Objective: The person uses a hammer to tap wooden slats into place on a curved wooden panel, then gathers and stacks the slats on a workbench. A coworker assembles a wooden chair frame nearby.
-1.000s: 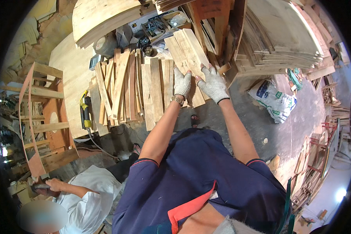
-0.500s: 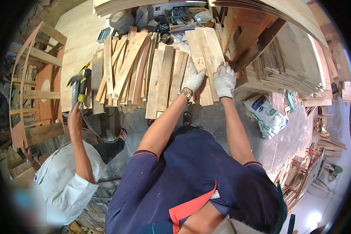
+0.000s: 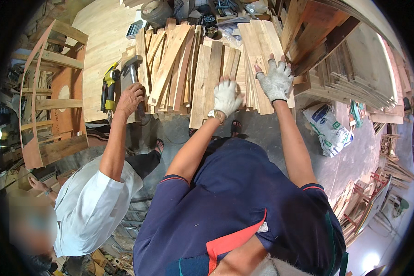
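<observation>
My right hand, in a grey-white fingerless work glove, lies with fingers spread at the right edge of a stack of pale wooden boards. To its left, my left hand, gloved too and with a watch at the wrist, is over the near end of a middle group of wooden strips. Its fingers are apart and slightly blurred, with nothing seen in them. Whether it touches the wood I cannot tell. More loose strips lie fanned out farther left.
At left a co-worker's hand grips a hammer beside a yellow and black power tool. A wooden frame stands at far left. Stacked panels and a white sack are at right.
My left hand has moved left off the board stack to the middle strips. My right hand stays at the stack's right edge. The co-worker's hammer has moved right, and the view has shifted.
</observation>
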Demonstrator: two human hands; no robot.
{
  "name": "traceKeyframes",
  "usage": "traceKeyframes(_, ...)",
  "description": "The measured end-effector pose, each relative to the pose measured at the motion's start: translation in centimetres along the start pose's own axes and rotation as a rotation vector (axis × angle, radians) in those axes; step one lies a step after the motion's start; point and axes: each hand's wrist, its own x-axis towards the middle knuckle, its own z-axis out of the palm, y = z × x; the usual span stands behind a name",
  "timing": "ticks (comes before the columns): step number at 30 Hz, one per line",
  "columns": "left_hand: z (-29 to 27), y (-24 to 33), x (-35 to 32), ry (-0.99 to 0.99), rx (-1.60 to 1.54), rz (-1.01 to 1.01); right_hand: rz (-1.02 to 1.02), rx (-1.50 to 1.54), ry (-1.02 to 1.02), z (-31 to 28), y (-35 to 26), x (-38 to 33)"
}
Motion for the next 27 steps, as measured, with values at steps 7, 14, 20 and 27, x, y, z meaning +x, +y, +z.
traceKeyframes(7,2.6,-1.6,-3.5,-0.037,0.213,0.029,-0.005,-0.002,0.019,0.1,-0.1,0.1)
traceKeyframes(14,3.1,2.6,-1.0,-0.065,0.092,-0.135,-0.011,-0.016,0.013,-0.3,-0.1,0.0)
traceKeyframes(20,3.6,1.7,-0.4,-0.041,-0.795,-0.119,-0.022,-0.033,0.004,-0.9,-0.5,0.0)
traceKeyframes(27,-1.3,-3.4,-5.5,0.05,0.182,-0.105,-0.023,-0.015,0.025,-0.3,-0.1,-0.1)
